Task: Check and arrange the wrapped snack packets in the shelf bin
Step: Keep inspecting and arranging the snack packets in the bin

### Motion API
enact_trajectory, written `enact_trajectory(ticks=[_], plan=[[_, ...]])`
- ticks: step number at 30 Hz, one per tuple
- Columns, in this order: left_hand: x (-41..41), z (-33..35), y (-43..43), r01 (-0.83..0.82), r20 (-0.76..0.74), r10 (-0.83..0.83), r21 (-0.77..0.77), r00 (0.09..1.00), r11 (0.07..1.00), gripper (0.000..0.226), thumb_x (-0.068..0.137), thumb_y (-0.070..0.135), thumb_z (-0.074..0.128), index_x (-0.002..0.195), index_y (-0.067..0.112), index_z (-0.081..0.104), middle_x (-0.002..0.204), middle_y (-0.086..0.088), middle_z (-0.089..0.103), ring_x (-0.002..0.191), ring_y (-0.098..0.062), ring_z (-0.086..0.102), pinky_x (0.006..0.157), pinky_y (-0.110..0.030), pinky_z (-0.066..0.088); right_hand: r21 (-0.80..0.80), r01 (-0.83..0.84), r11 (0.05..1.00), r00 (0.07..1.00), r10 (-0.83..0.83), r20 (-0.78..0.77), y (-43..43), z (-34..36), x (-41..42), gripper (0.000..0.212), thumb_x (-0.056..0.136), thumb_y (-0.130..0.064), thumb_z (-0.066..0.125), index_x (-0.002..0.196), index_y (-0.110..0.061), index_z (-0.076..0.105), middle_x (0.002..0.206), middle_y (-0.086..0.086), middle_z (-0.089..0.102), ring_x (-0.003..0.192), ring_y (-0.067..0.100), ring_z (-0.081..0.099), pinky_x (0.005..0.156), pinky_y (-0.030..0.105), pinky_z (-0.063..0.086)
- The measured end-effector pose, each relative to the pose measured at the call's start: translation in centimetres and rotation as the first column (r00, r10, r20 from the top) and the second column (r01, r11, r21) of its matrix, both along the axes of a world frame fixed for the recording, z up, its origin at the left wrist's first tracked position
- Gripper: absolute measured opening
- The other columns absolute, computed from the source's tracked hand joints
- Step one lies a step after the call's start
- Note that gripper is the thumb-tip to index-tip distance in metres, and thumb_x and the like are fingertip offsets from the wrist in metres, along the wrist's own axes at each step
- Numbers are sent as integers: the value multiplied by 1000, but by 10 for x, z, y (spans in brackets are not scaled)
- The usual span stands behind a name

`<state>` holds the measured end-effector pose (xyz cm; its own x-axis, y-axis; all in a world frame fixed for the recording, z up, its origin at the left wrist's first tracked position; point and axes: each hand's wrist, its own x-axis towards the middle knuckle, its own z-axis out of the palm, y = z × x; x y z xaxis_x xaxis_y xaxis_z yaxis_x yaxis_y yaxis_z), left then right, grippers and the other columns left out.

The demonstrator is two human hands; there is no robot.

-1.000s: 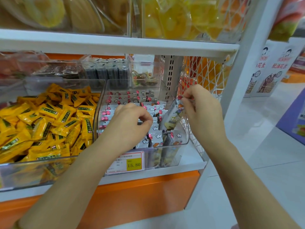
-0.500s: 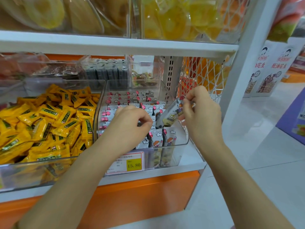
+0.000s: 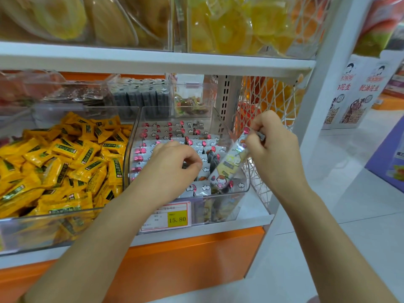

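A clear plastic shelf bin (image 3: 244,189) holds rows of white wrapped snack packets (image 3: 166,136) with pink marks, standing on edge. My right hand (image 3: 273,147) pinches the top end of one such packet (image 3: 227,165), which hangs tilted over the bin's right front corner. My left hand (image 3: 172,169) is inside the bin with curled fingers down among the packets at the middle; whether it pinches one is hidden by the hand.
A neighbouring clear bin (image 3: 26,224) on the left is full of yellow packets (image 3: 65,162). A price tag (image 3: 170,217) reading 15.80 hangs on the front. A white wire basket (image 3: 271,101) stands to the right, and a white shelf board (image 3: 153,62) runs overhead.
My right hand has lowered the held packet toward the bin's right front corner. My left hand has barely moved.
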<state>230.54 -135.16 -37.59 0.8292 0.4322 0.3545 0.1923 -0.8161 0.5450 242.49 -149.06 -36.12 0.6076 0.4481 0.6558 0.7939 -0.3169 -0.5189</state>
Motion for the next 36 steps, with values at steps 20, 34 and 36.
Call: enact_trajectory(ticks=[20,34,36], plan=[[0,8,1,5,152,57,-383,987,924,15,92,30,51,106,31,58,88,14,59,67,8,55,55,-4,41,495,-54,867,859,293,-419,11,1,-12,16,96,-5,42,83,-15,44,69,15,61,49,22,65,48,35,55],[-3,15,10,266,329,320,-937,888,227,4,88,13,58,88,9,58,57,1,55,48,-5,55,45,-17,48,747,-147,648,289,751,-594,4,4,-2,10,88,6,52,88,1,60,73,12,72,68,16,71,57,16,54],[-3,16,11,334,358,337,-934,871,130,1,87,8,58,88,8,58,55,1,54,48,-5,54,46,-15,47,754,-123,645,271,753,-600,4,3,-2,10,88,7,51,89,1,59,71,11,72,67,16,71,56,15,53]])
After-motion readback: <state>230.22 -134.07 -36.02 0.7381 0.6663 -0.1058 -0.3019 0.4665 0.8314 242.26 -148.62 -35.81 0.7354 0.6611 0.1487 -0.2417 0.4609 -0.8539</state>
